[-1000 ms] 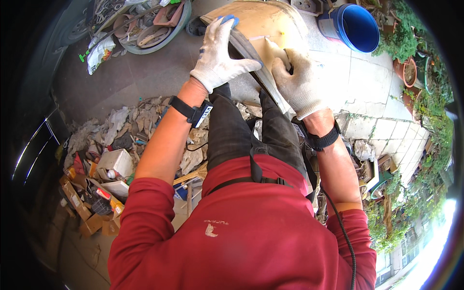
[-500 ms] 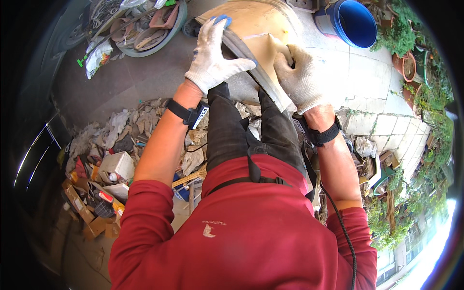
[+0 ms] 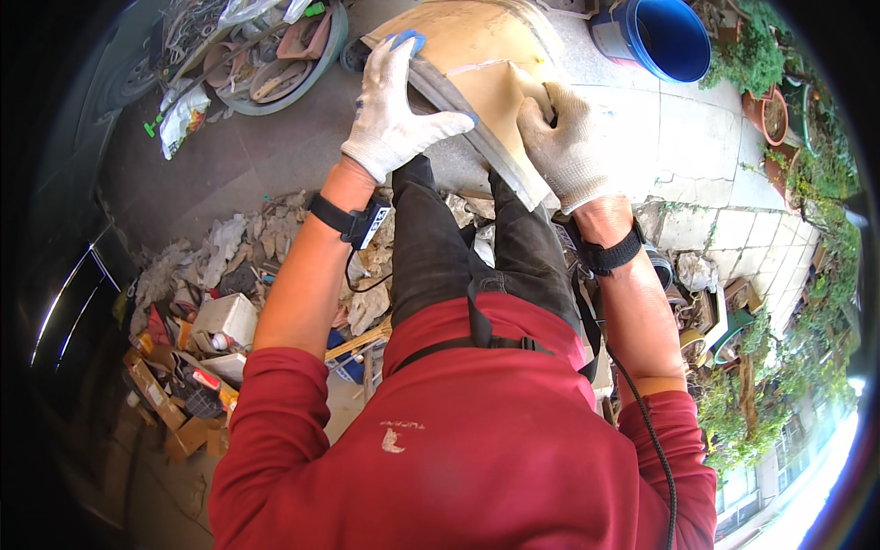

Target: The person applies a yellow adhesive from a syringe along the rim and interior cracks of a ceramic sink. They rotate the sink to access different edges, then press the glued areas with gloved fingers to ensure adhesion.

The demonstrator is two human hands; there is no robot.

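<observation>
A curved panel with a tan-yellow sheet covering (image 3: 458,37) and a grey edge strip (image 3: 477,137) slants in front of my legs. My left hand (image 3: 392,115), in a white work glove with blue fingertips, lies along the grey edge. Its thumb reaches across the strip, spread well apart from the fingers. On the other side, my right hand (image 3: 566,147), also gloved, is closed on the yellow sheet, which is drawn up into a ridge toward the fingers. The fingertips of this hand are partly hidden.
A blue bucket (image 3: 653,38) stands at the far right, near potted plants (image 3: 775,119). At the far left sits a round tub (image 3: 302,92) of scrap. Rubble and rags (image 3: 220,247) lie around my legs, with cardboard (image 3: 151,390) at the left. A black cable (image 3: 642,412) hangs along my right side.
My left hand and the panel's upper end have shifted slightly left in the view. My right hand stays closed on the yellow sheet, almost unmoved.
</observation>
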